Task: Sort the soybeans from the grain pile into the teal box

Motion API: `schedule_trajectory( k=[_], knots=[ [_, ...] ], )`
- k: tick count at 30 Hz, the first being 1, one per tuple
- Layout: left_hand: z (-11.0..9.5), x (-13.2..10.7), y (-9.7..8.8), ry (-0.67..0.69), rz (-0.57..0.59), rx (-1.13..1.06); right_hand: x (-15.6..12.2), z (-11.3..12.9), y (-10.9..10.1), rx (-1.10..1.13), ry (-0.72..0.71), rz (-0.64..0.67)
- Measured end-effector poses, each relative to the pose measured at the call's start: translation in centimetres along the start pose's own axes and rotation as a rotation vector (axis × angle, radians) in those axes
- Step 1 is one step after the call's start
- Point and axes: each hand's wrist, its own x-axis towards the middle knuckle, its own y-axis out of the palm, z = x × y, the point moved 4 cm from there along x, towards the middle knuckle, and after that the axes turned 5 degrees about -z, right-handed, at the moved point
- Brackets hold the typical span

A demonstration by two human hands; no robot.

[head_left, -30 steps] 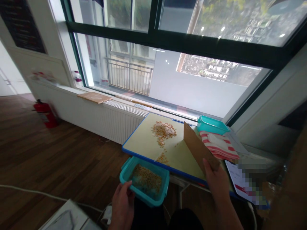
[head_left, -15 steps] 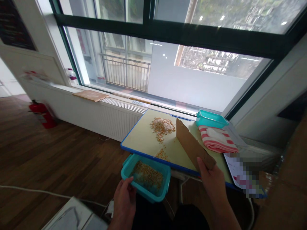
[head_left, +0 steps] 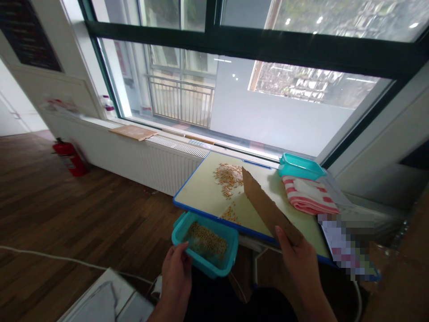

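Observation:
My left hand (head_left: 176,273) grips the near rim of a teal plastic tub (head_left: 205,243) with yellow grains in it, held just below the front edge of a pale, blue-rimmed board (head_left: 201,192). My right hand (head_left: 296,257) is closed on the near end of a brown cardboard strip (head_left: 264,206) that stands on edge across the board. A larger pile of grains (head_left: 229,175) lies to the left of the strip's far end. A smaller pile (head_left: 230,213) sits by the board's front edge, above the tub.
A second teal tub (head_left: 300,166) and a red-and-white striped cloth (head_left: 310,200) lie at the board's right. A printed sheet (head_left: 345,248) sits at the near right. Behind are a radiator (head_left: 157,163) and a large window. A fire extinguisher (head_left: 71,157) stands on the wooden floor.
The cardboard strip's far end has swung left, closer to the larger grain pile. The tub stays under the board's edge in my left hand. The view has shifted slightly.

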Motion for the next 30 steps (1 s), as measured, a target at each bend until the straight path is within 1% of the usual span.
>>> schedule_trajectory(
  k=[2, 5, 8, 13, 16, 18, 21, 23, 24, 26, 28, 30],
  knots=[
    [0.0, 0.1, 0.1, -0.003, 0.0, 0.004, -0.2, 0.3, 0.3, 0.006, -0.021, 0.014],
    [0.1, 0.2, -0.1, -0.016, 0.002, 0.02, -0.2, 0.8, 0.8, 0.013, -0.012, 0.0],
    [0.3, 0.3, -0.2, -0.018, 0.008, 0.027, 0.1, 1.3, 1.3, 0.027, -0.007, -0.02],
    [0.2, 0.0, 0.2, 0.002, 0.027, 0.042, 0.9, 2.0, 2.7, 0.008, -0.032, -0.014],
    [0.1, -0.2, 0.2, 0.01, 0.053, 0.037, 1.4, 2.4, 3.3, 0.001, -0.045, 0.023],
    [0.1, -0.2, 0.0, 0.007, 0.064, 0.044, 2.0, 2.7, 3.4, 0.017, -0.071, 0.051],
    [0.2, -0.1, -0.4, 0.005, 0.063, 0.062, 3.8, 3.0, 3.0, 0.106, -0.105, 0.039],
    [0.1, 0.0, -0.4, 0.012, 0.057, 0.068, 5.8, 3.0, 2.9, 0.208, -0.096, 0.045],
    [0.1, 0.0, -0.4, 0.014, 0.055, 0.068, 7.0, 3.0, 3.2, 0.268, -0.081, 0.073],
    [0.0, 0.1, -0.4, 0.019, 0.039, 0.058, 9.3, 2.9, 4.5, 0.411, -0.038, 0.175],
    [0.0, 0.2, -0.5, 0.017, 0.027, 0.054, 11.5, 3.0, 6.4, 0.583, 0.004, 0.264],
    [0.0, 0.3, -0.6, 0.006, 0.039, 0.068, 13.0, 3.3, 8.2, 0.708, 0.038, 0.3]
  ],
)
